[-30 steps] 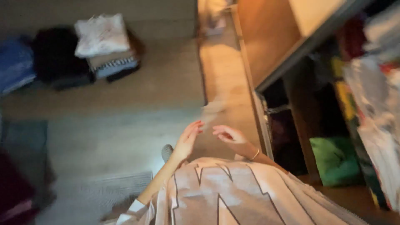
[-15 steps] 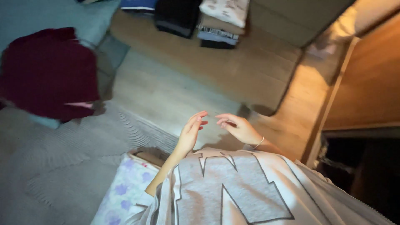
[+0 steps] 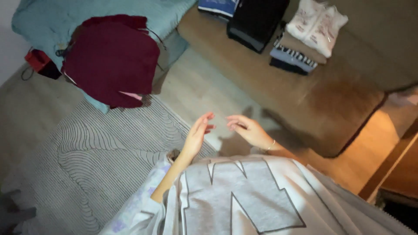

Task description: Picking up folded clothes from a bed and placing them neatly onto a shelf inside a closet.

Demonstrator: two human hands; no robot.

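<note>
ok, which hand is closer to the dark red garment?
Left. The left hand is raised below and right of the dark red garment, not touching it; the right hand sits farther right, beyond the left.

Left hand (image 3: 197, 137) and right hand (image 3: 248, 130) empty, fingers spread, over bare floor strip (image 3: 196, 87). Open passage ahead. Maroon garment (image 3: 111, 56) blocks left, on bed corner. Folded clothes stack (image 3: 305, 39) along sofa (image 3: 348, 87) front edge. Striped rug (image 3: 87, 152) lies flat.

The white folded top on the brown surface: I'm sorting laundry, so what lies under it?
Under the white top sit a tan piece, a striped piece and a dark one, stacked. Only their edges show; the top covers the rest.
</note>
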